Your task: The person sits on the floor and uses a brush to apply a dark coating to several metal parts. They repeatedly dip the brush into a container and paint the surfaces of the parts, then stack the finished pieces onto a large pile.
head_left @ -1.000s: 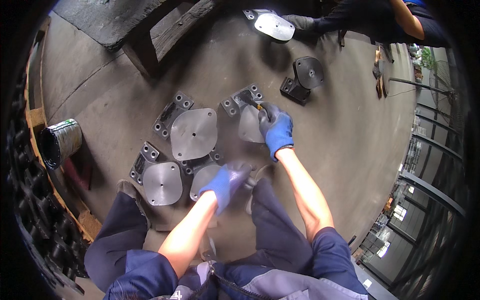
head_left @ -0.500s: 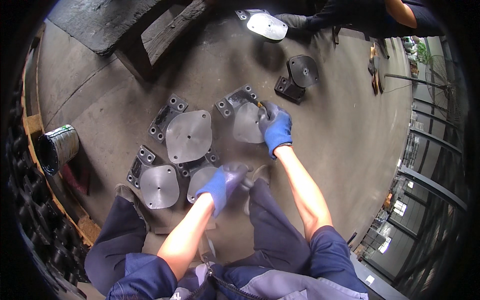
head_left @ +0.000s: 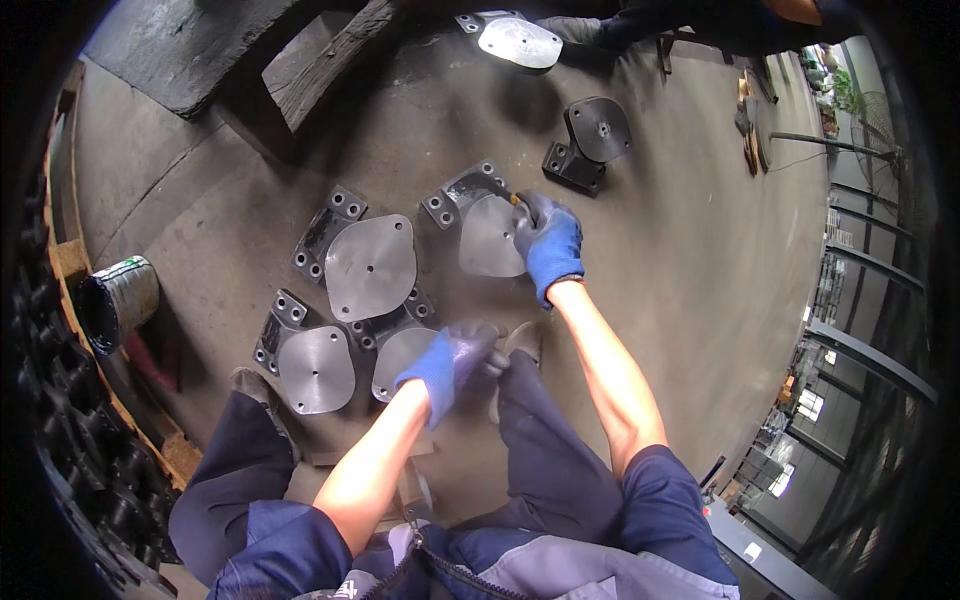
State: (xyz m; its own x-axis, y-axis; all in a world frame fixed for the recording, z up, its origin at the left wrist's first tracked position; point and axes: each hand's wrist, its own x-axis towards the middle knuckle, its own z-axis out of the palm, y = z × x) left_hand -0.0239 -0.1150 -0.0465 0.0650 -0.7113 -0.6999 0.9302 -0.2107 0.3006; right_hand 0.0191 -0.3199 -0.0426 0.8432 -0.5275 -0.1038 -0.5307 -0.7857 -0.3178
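Note:
My right hand (head_left: 550, 238), in a blue glove with a dark palm, is closed round a small brush (head_left: 516, 199) with a yellowish part; most of it is hidden by the fingers. It is at the right edge of a grey metal plate (head_left: 485, 240) joined to a dark drilled bracket (head_left: 468, 192). My left hand (head_left: 458, 358), gloved alike, hovers by my right knee with its fingers curled and nothing visible in them. It partly covers another plate (head_left: 402, 362). Two more plates with brackets lie to the left, a large plate (head_left: 371, 268) and a smaller plate (head_left: 316, 370).
Further off lie a dark plate-and-bracket part (head_left: 598, 132) and a bright plate (head_left: 520, 43) near another person's shoe (head_left: 570, 31). At left stands a paint-smeared can (head_left: 122, 296) with a dark inside. A heavy dark block (head_left: 190, 55) is at far left, a standing fan (head_left: 868, 130) at right.
My right hand has shifted slightly up and left along the plate with the brush, whose dark tip is now less visible. My left hand stays almost in place. The view has tilted slightly.

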